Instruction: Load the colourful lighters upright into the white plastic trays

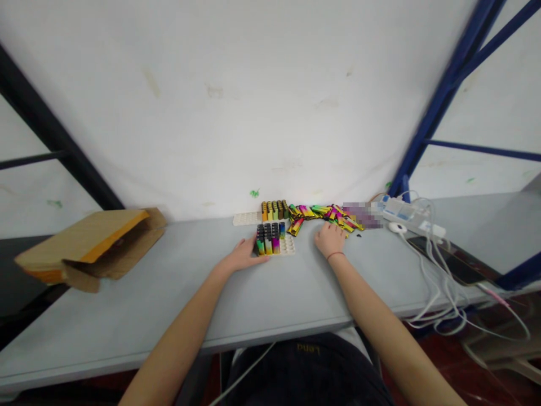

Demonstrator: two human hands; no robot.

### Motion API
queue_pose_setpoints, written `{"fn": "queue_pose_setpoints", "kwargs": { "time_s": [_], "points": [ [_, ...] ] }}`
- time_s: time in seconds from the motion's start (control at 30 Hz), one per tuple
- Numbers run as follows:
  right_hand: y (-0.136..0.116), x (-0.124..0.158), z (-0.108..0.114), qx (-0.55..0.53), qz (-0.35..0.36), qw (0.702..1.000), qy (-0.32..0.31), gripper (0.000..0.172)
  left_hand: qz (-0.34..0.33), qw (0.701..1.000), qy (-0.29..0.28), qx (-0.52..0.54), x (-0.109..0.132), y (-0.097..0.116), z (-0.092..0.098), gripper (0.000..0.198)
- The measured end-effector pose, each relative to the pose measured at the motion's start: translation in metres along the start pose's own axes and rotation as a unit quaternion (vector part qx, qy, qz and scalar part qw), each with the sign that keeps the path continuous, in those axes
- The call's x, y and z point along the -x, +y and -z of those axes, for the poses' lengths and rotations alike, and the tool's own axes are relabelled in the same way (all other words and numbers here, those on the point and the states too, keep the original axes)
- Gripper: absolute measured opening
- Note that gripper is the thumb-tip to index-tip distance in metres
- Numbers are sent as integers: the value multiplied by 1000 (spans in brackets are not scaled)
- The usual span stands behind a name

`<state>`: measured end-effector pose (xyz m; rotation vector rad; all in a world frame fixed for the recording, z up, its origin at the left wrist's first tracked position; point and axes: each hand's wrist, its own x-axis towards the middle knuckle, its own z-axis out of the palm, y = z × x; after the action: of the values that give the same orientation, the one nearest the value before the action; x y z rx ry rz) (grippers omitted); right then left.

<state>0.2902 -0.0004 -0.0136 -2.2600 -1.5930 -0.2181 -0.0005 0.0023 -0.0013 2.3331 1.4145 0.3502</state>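
Colourful lighters point(268, 243) with dark tops stand upright in the left part of a white tray with round holes point(288, 246). My left hand point(244, 256) grips this tray at its left end, the thumb along the front edge and the fingers by the left side. To the right, a loose pile of shiny multicoloured lighters point(315, 212) lies against the wall. My right hand point(330, 239) is at the pile's front edge, its fingers curled down; whatever they hold, if anything, is hidden.
Behind the front tray, a second white tray point(247, 219) carries several upright yellowish lighters point(274, 211). An open cardboard box point(93, 242) lies at the left. A power strip point(412, 215), white cables point(435, 270) and a phone point(450, 262) are on the right, near a blue metal post point(437, 107).
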Motion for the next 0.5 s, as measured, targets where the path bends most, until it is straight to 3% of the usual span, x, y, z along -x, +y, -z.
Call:
{"fn": "queue_pose_setpoints", "kwargs": {
  "time_s": [0.1, 0.33, 0.4, 0.5],
  "points": [
    [1, -2, 3, 4, 42, 999, -16, 34, -4, 1000, 6, -3, 1, 1, 1, 83],
    [13, -6, 1, 11, 26, 999, -33, 33, 5, 1000, 1, -2, 2, 4, 3, 85],
    [13, -8, 0, -25, 46, 998, -35, 31, 6, 1000, -2, 2, 2, 4, 3, 86],
    [9, -12, 1, -172, 99, 978, -67, 33, 3, 1000, 4, 8, 2, 4, 3, 86]
  ]
}}
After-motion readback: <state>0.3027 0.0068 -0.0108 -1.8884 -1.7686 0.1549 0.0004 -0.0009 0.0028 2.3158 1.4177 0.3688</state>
